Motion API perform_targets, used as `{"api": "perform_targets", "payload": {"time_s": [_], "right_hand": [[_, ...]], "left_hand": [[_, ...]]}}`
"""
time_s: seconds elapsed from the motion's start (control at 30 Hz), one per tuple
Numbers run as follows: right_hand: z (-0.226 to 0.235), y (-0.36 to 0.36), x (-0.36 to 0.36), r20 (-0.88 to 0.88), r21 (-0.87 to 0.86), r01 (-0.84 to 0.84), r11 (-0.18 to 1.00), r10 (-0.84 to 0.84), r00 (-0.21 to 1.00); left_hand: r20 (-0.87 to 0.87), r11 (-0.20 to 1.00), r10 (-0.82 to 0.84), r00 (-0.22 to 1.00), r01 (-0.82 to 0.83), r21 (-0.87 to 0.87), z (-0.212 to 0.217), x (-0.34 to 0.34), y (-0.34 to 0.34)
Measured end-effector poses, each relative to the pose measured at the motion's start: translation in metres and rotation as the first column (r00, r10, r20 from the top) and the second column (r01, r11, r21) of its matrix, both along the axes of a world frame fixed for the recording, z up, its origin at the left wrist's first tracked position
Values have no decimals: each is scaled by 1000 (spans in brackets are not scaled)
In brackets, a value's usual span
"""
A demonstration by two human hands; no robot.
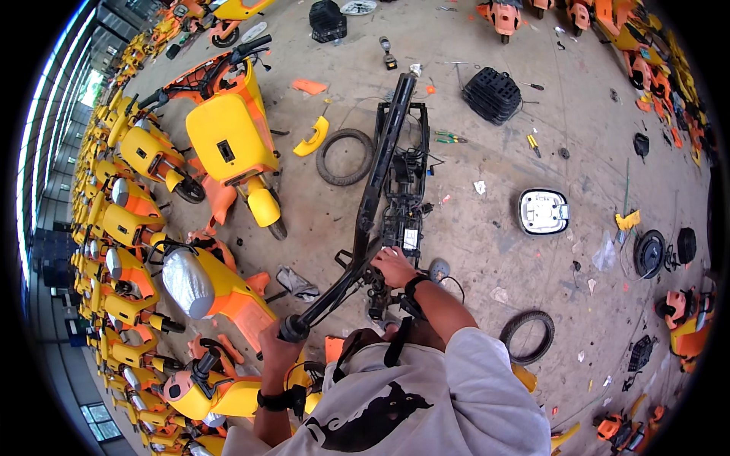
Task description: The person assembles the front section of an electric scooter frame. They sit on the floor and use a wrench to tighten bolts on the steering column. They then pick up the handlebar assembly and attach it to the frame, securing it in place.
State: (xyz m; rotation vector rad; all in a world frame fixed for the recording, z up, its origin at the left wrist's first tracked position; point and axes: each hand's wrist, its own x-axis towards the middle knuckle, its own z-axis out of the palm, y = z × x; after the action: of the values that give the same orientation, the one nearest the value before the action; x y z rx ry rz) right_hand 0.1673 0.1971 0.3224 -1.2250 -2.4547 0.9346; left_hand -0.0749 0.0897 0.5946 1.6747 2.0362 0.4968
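A stripped black scooter frame [378, 171] stands in front of me, its long tube slanting from the far middle down to my left side. At the tube's near end my left hand [280, 349] is closed round it, next to a dark round collar [294, 328]. My right hand [394, 267] rests on the frame's middle near part, fingers curled over it; what lies beneath the palm is hidden. Beyond that hand is a box with a white label [411, 239] on the frame. Mechanical parts and cables [378, 296] hang below the right hand.
Yellow and orange scooters [228, 137] crowd the left side. Around the frame lie tyres [344, 157], a black crate [492, 95], green-handled pliers [452, 137], yellow-handled pliers [534, 145], a cordless drill [388, 53] and a white tray-like shell [543, 211]. A wheel hub [650, 254] lies at right.
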Motion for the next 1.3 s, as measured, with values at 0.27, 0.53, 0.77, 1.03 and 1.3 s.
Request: {"api": "perform_targets", "payload": {"time_s": [0.27,0.53,0.77,1.03,1.3], "right_hand": [[-19,25,-27,-35,-376,71,924,-91,995],[-30,36,-42,-48,-658,9,753,-54,997],[-138,19,-47,-498,-644,95,759,-509,702],[-28,-38,23,-11,-673,632,385,-859,512],[-23,-91,29,80,-899,436,25,-972,219]], "left_hand": [[-46,999,9,999,-7,46,-2,13,17],[67,998,58,996,-58,1,10,39,24],[65,998,-60,996,59,13,14,61,39],[64,999,-29,998,31,-35,-9,38,25],[-93,983,-145,985,133,-126,-18,-8,31]]}}
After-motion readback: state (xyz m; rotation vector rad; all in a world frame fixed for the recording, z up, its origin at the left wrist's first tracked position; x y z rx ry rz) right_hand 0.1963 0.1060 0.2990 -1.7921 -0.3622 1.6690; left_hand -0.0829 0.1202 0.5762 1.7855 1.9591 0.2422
